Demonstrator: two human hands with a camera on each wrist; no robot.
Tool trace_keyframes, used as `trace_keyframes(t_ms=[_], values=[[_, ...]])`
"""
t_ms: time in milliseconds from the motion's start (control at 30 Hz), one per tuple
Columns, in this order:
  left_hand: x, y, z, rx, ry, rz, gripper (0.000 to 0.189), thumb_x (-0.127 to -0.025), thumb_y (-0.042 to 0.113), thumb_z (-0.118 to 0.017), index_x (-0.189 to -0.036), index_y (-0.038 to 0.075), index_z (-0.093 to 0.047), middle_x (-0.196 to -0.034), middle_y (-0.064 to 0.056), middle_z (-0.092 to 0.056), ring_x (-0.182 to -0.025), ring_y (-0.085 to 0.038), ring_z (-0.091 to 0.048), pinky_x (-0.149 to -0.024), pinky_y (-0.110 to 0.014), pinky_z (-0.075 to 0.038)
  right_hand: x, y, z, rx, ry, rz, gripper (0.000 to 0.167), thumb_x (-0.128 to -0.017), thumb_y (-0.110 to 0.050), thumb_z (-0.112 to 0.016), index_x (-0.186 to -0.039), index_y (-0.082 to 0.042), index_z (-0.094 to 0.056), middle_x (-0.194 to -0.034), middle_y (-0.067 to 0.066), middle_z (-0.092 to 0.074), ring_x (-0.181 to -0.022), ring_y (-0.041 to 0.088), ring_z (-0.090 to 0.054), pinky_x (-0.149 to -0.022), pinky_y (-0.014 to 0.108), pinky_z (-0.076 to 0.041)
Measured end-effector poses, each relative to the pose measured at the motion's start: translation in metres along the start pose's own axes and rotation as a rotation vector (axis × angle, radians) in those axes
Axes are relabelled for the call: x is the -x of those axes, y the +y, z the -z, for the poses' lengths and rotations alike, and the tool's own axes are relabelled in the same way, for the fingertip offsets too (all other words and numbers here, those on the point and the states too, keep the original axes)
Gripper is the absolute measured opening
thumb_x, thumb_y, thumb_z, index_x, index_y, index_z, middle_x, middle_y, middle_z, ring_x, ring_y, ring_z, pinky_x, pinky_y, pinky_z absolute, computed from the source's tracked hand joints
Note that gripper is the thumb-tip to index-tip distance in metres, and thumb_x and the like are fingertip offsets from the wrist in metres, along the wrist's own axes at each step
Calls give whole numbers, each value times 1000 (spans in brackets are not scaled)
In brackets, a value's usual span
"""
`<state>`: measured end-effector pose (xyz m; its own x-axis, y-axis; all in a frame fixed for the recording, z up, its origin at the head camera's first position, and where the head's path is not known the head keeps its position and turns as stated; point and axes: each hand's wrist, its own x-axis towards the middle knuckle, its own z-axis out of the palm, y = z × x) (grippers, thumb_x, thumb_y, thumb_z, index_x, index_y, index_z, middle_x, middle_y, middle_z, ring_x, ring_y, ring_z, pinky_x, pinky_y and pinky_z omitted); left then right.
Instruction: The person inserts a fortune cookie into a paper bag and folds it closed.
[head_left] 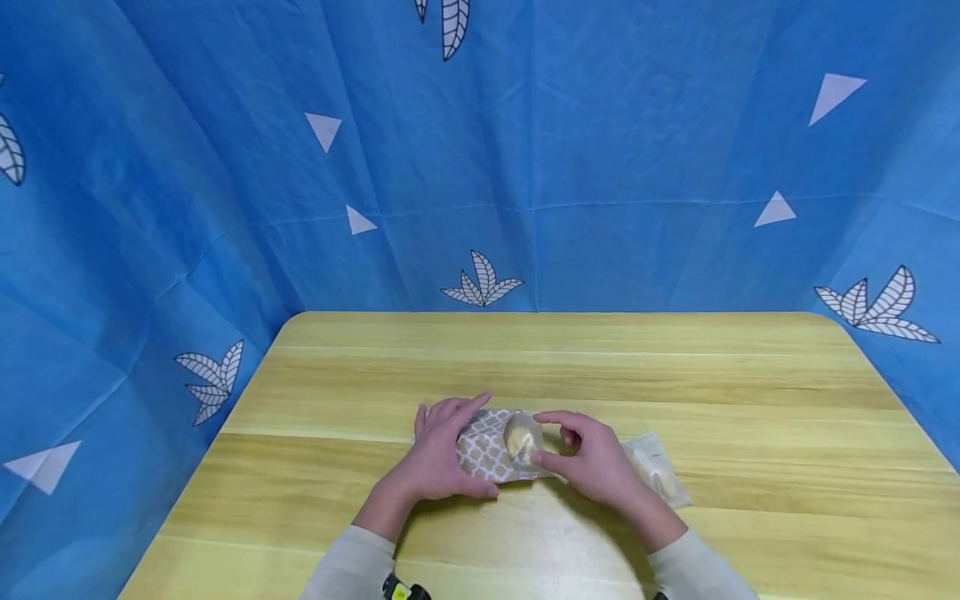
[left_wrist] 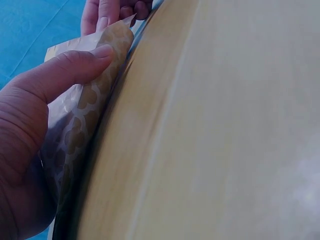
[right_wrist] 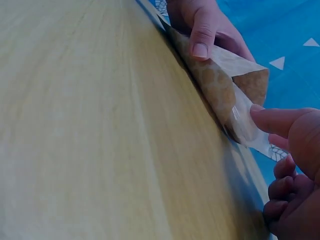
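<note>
I have the left grip [head_left: 442, 460] spread and relaxed over a patterned pouch [head_left: 482, 447] on the desk [head_left: 765, 400], thumb at its near edge. My right grip [head_left: 592, 458] pinches a translucent packet [head_left: 521, 437] between thumb and forefinger at the pouch's right end; I can't tell whether it sits inside. Farther right I see a second packet [head_left: 660, 468], near the right forearm.

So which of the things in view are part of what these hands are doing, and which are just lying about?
In the job:
- Patterned bag, gripped by the left hand
- Clear packet, pinched by the right hand

Lying about:
- Second packet, unheld; looks similar, so possibly involved
- Blue curtain, just backdrop
</note>
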<state>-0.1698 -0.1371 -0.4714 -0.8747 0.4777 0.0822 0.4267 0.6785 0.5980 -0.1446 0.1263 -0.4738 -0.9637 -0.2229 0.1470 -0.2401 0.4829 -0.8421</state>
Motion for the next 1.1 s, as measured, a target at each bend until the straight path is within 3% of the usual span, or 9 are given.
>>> trace_keyframes(t_ms=[300, 533, 900, 1100], values=[[-2, 1, 1, 10, -1, 9, 126, -51, 54, -94, -158, 29, -32, -146, -1, -42, -141, -25, -26, -113, -62, 6, 3, -5, 8, 15, -19, -116, 35, -83, -27, -83, -112, -11, -72, -71, 1, -46, -61, 13, -40, -59, 29, -40], [-2, 1, 1, 15, 9, 9, 125, -52, 54, -94, -158, 29, -32, -145, 0, -43, -140, -23, -27, -113, -61, 6, 2, -10, 11, 7, -119, -85, 22, -88, -29, -78, -100, -11, -74, -68, -3, -47, -58, 10, -42, -57, 28, -41], [-3, 1, 0, 21, 9, 9, 125, -51, 54, -94, -158, 29, -33, -143, 1, -43, -139, -22, -27, -113, -61, 6, 1, -14, 6, -18, -110, -78, 17, -87, -25, -79, -97, -12, -73, -66, -3, -46, -59, 12, -42, -57, 28, -41], [-2, 2, -1, 23, 4, 11, 125, -51, 54, -94, -158, 30, -32, -144, 1, -43, -139, -22, -27, -113, -61, 6, -1, -7, 11, -26, -82, -40, 28, -82, -16, -83, -108, -12, -72, -70, 0, -45, -64, 14, -42, -62, 30, -40]])
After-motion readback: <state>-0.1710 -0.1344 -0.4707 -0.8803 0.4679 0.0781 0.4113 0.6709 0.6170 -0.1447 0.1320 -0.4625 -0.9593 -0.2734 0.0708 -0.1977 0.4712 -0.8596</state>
